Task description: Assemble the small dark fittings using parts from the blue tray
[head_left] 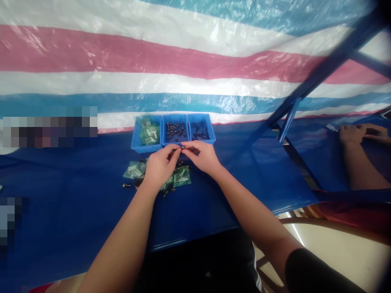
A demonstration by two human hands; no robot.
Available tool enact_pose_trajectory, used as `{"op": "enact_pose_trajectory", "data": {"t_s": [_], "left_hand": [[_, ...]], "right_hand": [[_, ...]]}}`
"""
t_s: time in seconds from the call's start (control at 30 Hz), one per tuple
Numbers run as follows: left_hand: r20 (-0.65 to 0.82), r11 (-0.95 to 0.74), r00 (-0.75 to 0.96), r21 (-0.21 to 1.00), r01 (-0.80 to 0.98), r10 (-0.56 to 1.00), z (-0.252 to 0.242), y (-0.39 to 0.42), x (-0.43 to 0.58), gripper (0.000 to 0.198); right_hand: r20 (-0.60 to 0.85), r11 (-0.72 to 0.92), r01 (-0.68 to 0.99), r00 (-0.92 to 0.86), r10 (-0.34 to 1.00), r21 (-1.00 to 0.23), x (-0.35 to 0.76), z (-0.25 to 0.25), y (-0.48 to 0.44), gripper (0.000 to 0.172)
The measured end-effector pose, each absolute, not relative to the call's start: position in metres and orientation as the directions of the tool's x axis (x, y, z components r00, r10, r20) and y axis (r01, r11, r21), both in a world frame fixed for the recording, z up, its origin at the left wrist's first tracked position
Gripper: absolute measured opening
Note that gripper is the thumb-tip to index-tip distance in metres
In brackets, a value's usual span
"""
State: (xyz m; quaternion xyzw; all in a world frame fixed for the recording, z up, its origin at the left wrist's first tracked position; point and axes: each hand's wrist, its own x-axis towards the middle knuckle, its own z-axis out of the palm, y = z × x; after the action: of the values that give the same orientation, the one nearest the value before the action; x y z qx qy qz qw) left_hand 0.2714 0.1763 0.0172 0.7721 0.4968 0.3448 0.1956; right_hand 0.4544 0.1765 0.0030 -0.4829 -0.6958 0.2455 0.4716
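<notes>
My left hand and my right hand meet at the fingertips just in front of the blue bins. Both pinch one small dark piece, too small and covered to name. Beneath and around my left hand lie green-tinted plastic bags of pale, slim parts, with loose brass-coloured screw-like pieces beside them. Behind my hands, the left blue bin contains more such bags. Brass and dark fittings fill part of the middle bin, and long dark screw-like parts lie in the right one.
A blue table runs under everything, backed by a striped plastic sheet. On the right stands a blue metal frame. Past it, another person's hands are over the table. Blurred blocks cover areas at left.
</notes>
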Motion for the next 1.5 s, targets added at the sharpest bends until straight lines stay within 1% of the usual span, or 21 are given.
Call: {"op": "enact_pose_trajectory", "data": {"t_s": [0.13,0.27,0.43,0.67,0.87,1.07,1.3,1.5], "left_hand": [[0.325,-0.435,0.291,0.628,0.646,0.9,0.0182,0.176,0.2712,0.031],[0.325,-0.425,0.278,0.622,0.658,0.904,0.0186,0.1755,0.2723,0.03],[0.339,-0.404,0.229,0.659,0.635,0.912,0.0177,0.1753,0.2735,0.032],[0.38,-0.442,0.242,0.637,0.631,0.893,0.0151,0.1768,0.2725,0.027],[0.35,-0.416,0.234,0.659,0.626,0.907,0.0152,0.1768,0.2717,0.026],[0.292,-0.388,0.256,0.68,0.622,0.922,0.0161,0.1762,0.2711,0.03],[0.3,-0.41,0.28,0.663,0.626,0.912,0.019,0.1748,0.2727,0.033],[0.313,-0.394,0.242,0.67,0.629,0.919,0.0183,0.1745,0.2729,0.033]], "right_hand": [[0.423,0.416,0.453,-0.091,0.902,-0.789,0.4546,0.0033,0.1761,0.022],[0.436,0.425,0.455,-0.086,0.896,-0.783,0.4546,0.0051,0.176,0.019],[0.437,0.417,0.465,-0.071,0.897,-0.781,0.4543,0.0053,0.1758,0.018],[0.425,0.407,0.459,-0.069,0.902,-0.789,0.4543,0.0036,0.1756,0.02],[0.412,0.397,0.428,-0.062,0.909,-0.812,0.4527,0.0032,0.175,0.023],[0.431,0.414,0.399,-0.052,0.901,-0.818,0.4515,0.0028,0.1755,0.021],[0.432,0.419,0.408,-0.064,0.9,-0.811,0.4523,0.0043,0.1746,0.021],[0.42,0.398,0.424,-0.045,0.906,-0.813,0.4528,0.0048,0.1739,0.02]]}}
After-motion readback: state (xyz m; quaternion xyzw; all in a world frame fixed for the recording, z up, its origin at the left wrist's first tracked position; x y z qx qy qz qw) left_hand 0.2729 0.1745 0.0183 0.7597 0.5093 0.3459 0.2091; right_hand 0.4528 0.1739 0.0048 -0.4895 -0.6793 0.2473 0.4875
